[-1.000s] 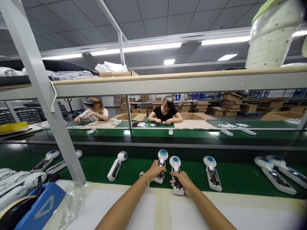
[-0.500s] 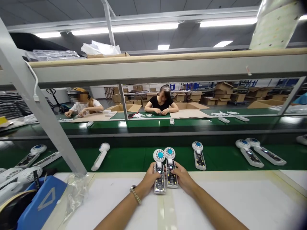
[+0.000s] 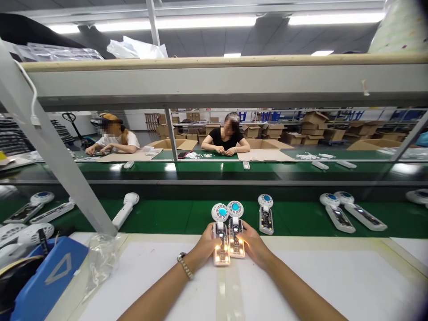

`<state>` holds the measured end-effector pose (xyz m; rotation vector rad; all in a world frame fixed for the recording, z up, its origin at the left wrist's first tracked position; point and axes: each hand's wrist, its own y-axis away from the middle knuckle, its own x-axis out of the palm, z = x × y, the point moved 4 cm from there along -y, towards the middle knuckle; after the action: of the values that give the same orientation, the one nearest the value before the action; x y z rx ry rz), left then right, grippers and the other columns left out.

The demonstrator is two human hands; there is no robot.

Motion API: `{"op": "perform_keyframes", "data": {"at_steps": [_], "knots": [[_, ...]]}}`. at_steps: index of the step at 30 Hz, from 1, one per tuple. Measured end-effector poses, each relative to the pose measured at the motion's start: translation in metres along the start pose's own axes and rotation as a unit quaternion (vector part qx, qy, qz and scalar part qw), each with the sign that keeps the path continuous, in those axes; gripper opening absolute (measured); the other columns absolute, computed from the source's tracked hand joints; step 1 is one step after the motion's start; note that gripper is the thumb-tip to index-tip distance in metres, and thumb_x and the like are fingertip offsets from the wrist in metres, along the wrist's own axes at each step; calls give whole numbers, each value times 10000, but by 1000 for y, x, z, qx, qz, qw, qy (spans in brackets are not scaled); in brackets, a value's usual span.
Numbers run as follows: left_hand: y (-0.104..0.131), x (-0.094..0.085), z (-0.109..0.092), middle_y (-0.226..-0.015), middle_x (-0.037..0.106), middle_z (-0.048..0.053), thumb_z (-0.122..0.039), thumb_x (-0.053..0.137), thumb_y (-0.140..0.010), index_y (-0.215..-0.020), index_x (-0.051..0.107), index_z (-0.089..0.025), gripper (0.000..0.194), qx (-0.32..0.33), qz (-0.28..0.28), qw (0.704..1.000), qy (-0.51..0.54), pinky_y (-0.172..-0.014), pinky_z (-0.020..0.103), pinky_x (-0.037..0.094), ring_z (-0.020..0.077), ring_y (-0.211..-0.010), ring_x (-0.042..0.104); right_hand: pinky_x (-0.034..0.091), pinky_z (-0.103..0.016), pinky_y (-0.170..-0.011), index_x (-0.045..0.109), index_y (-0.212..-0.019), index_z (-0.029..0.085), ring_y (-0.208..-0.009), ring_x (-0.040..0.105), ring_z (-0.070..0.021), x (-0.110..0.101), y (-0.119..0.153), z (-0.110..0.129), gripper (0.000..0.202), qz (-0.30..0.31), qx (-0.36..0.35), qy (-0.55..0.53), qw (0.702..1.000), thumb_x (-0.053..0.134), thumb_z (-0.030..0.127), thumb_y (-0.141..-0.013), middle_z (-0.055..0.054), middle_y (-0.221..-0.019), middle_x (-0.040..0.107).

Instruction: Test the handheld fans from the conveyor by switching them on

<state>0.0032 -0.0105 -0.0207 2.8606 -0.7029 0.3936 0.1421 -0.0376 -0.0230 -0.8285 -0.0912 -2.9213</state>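
My left hand (image 3: pixel 204 246) is closed around a handheld fan (image 3: pixel 221 255), its thumb lying on the front. This fan has a round white slotted head with a blue centre and a clear body showing the circuit board. In my right hand (image 3: pixel 256 245) is a matching handheld fan (image 3: pixel 236 247), with the thumb pressed to its face. Both fans stand side by side with their heads touching or nearly so. Yellow lamps glow in both bodies. Beyond my right hand, another fan (image 3: pixel 266 218) lies on the green conveyor belt (image 3: pixel 297 218).
More fans lie along the belt, including a pair (image 3: pixel 337 216) to the right. A blue bin (image 3: pixel 50 276) filled with white fans stands at left beside a clear plastic bag (image 3: pixel 100 258). A slanted metal post (image 3: pixel 67 156) rises there. Two people sit across the line.
The yellow lamps in both held fans have come on. Fans on the near belt have shifted left. My hands keep their hold, and the view has tipped slightly downward.
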Motion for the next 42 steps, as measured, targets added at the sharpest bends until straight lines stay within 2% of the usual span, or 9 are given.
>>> {"op": "perform_keyframes", "data": {"at_steps": [6, 18, 25, 29, 32, 39, 42], "knots": [[-2, -2, 1, -887, 567, 39, -49, 544, -580, -981, 459, -168, 427, -5, -15, 1000, -4, -718, 300, 438, 168, -793, 571, 451, -375, -767, 550, -1034, 222, -812, 631, -233, 4, 2, 4, 376, 10, -4, 17, 1000, 629, 170, -670, -28, -849, 673], [2, 3, -5, -883, 572, 50, -45, 524, -560, -981, 437, -165, 446, 1, -26, 1000, 4, -729, 337, 437, 185, -792, 571, 433, -415, -827, 524, -1077, 237, -877, 618, -247, 4, 3, 3, 390, 28, -20, 23, 999, 623, 176, -705, -40, -912, 671], [-2, -3, 3, -949, 580, 45, -56, 546, -586, -1022, 438, -179, 466, 30, 19, 999, 34, -765, 327, 437, 190, -870, 573, 457, -363, -749, 488, -1111, 234, -860, 626, -243, -2, 1, -2, 533, 5, 1, 6, 1000, 690, 171, -622, -40, -892, 678], [-2, -5, 4, -952, 586, 56, -76, 573, -591, -1033, 428, -178, 477, 18, 14, 999, 34, -783, 346, 433, 192, -847, 583, 441, -383, -801, 494, -1113, 226, -899, 616, -247, 1, 3, -1, 507, 39, -14, 4, 999, 688, 185, -646, -56, -949, 669], [0, -5, 2, -935, 584, 60, -91, 585, -596, -1032, 417, -179, 476, 11, 13, 999, 29, -738, 341, 443, 191, -803, 587, 433, -391, -805, 495, -1121, 218, -912, 612, -257, 3, 6, 0, 501, 50, -15, 11, 999, 685, 191, -659, -76, -993, 660], [4, -2, -3, -898, 577, 45, -65, 555, -597, -1051, 405, -182, 492, -2, 27, 999, 23, -653, 297, 440, 171, -755, 576, 427, -415, -796, 469, -1163, 213, -881, 619, -270, 5, 9, 2, 588, 49, 1, 16, 999, 719, 227, -631, -78, -954, 668], [5, -1, -4, -908, 577, 53, -86, 566, -607, -1050, 408, -179, 480, -3, 33, 999, 32, -667, 310, 442, 182, -770, 578, 425, -420, -804, 451, -1184, 207, -889, 616, -272, 5, 9, 2, 616, 51, 2, 17, 999, 722, 237, -631, -86, -971, 663]]}}
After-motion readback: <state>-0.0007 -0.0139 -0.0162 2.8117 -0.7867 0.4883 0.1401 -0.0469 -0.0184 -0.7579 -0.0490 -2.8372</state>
